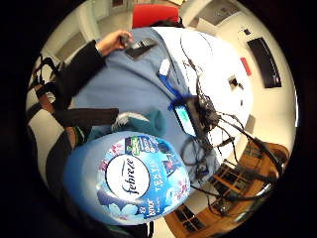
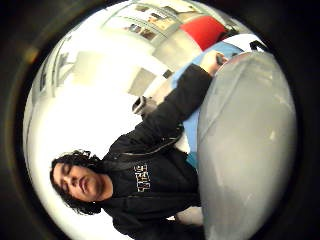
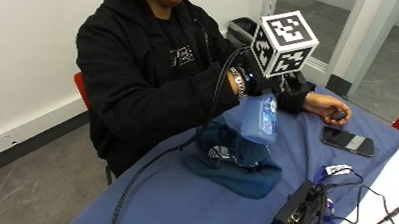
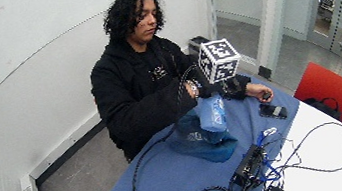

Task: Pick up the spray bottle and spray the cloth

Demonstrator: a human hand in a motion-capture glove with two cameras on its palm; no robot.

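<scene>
Blue tablecloth (image 3: pixel 183 201) over the table, black phone (image 3: pixel 347 140) lying flat on it near the far edge. Black electronics box (image 3: pixel 299 210) with tangled cables (image 4: pixel 313 148) nearby, red chair (image 4: pixel 321 87) just past the table.

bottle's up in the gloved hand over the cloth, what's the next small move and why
Probably squeeze the trigger. The right hand already holds the spray bottle lifted off the table, hanging just above the crumpled teal cloth on the blue table cover. I cannot see which way the nozzle points, so checking its aim at the cloth first seems wise.
</scene>
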